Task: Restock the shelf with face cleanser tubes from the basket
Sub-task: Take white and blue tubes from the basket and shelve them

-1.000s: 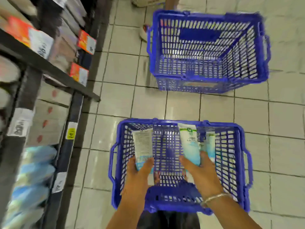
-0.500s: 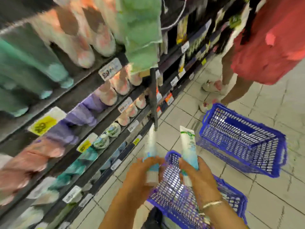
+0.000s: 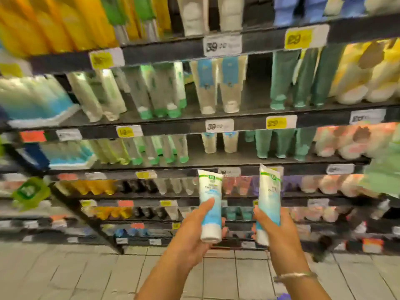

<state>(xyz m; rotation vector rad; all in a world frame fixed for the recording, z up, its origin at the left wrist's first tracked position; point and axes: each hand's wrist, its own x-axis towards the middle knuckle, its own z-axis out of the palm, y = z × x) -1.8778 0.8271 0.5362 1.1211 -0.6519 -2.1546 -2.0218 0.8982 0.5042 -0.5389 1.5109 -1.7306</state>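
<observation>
I hold two white and light-blue face cleanser tubes upright, caps down, in front of the shelf. My left hand (image 3: 191, 233) grips the left tube (image 3: 210, 198) around its lower half. My right hand (image 3: 279, 231) grips the right tube (image 3: 269, 195) the same way; a bracelet sits on that wrist. The shelf (image 3: 194, 124) fills the view with rows of standing tubes. Similar white and blue tubes (image 3: 218, 141) stand on the board just above my hands. The basket is out of view except a blue sliver (image 3: 283, 297) at the bottom edge.
Dark shelf boards carry yellow and white price tags (image 3: 276, 122). Green-capped tubes (image 3: 160, 148) stand left of the white and blue ones, teal tubes (image 3: 281, 144) to their right. A green hanging tag (image 3: 29, 190) sticks out at the left. Tiled floor (image 3: 86, 271) lies below.
Both hands lifted the two tubes out of the basket and raised them. My view swung from the floor and baskets up to face the shelf squarely.
</observation>
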